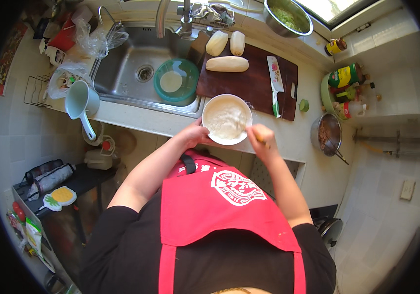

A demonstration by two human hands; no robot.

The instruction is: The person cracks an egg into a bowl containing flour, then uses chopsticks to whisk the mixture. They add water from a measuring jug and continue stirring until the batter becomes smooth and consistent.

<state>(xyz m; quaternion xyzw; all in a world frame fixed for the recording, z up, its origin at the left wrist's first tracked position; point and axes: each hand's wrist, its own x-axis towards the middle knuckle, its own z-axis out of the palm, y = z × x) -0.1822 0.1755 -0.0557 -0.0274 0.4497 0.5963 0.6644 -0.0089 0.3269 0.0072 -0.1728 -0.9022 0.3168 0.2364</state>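
My left hand (196, 133) grips the near left side of a white bowl (249, 110) at the counter's front edge. Pale, lumpy batter or wet flour (227, 118) fills much of the bowl. At the bowl's right rim, my right hand (263, 141) is closed around a wooden utensil (267, 146); only a short piece shows by the fist, so its kind is unclear. Behind the bowl lies a dark wooden cutting board (232, 82) with three peeled lotus root sections (227, 64). A cleaver (275, 79) with a flowered blade and green-and-white handle rests on the board's right part.
Left of the board, a green plastic basin (187, 97) sits in the steel sink (121, 73). A light-blue dipper (79, 99) stands at the counter's left. To the right are a green lump (304, 106) and a steel bowl of minced meat (316, 141). Shredded greens (285, 18) fill another.
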